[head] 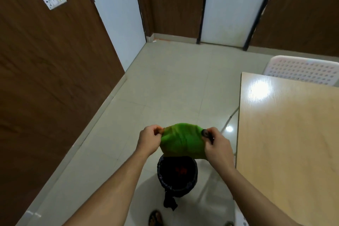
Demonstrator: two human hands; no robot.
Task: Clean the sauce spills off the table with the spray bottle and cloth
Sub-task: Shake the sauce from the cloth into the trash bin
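A person stands on a tiled floor, both bare arms reaching forward, holding a green cloth [181,141] stretched between the hands. The left hand [149,138] pinches the cloth's left edge with curled fingers and thumb; the right hand [217,146] grips the right edge the same way, and also seems to hold a small dark object against it — what it is cannot be told. The cloth's long axis runs left to right, hand to hand, and its body sags downward and toward the person. It hangs directly above a black bag-lined bin [177,176] on the floor, apart from it, with something red showing inside the bin. Both hands are about equally near the cloth's middle. The wooden table [286,134] lies to the right, closer to the right hand — its visible surface shows no spill. No spray bottle is in view.
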